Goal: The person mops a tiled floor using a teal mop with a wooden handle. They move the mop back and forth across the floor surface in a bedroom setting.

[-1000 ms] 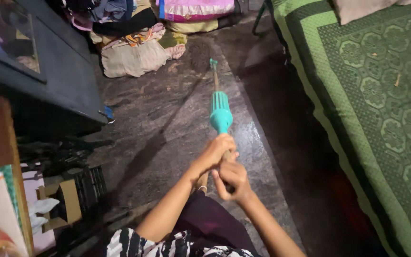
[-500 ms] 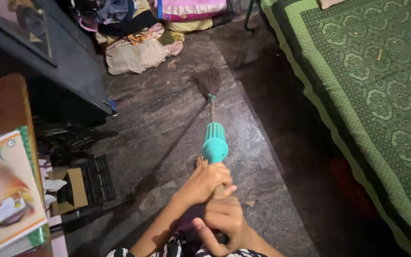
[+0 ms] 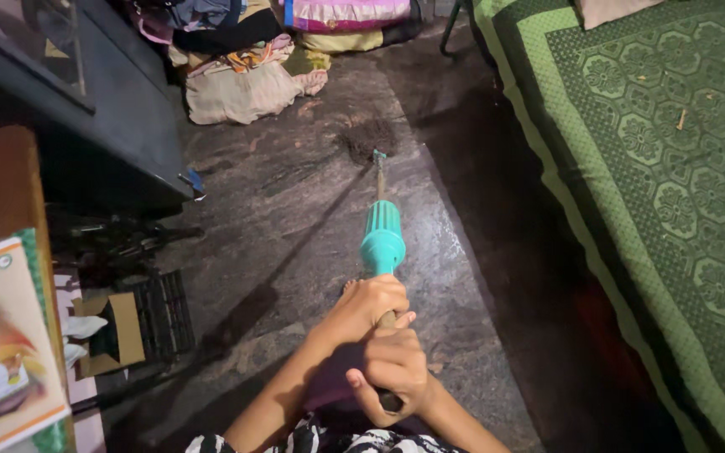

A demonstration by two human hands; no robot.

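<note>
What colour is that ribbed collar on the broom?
Teal: the ribbed collar on the broom, clearest in the head view.

Green patterned bedspread (image 3: 665, 168), cloth heap (image 3: 245, 88)

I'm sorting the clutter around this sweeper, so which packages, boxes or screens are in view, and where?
Printed carton: bottom left edge, flat, cream with orange and green pictures.
Brown cardboard box: on the floor beside it, flaps open, white scraps inside.
Dark framed panel: top left, glossy; whether it is a screen is unclear.
</note>
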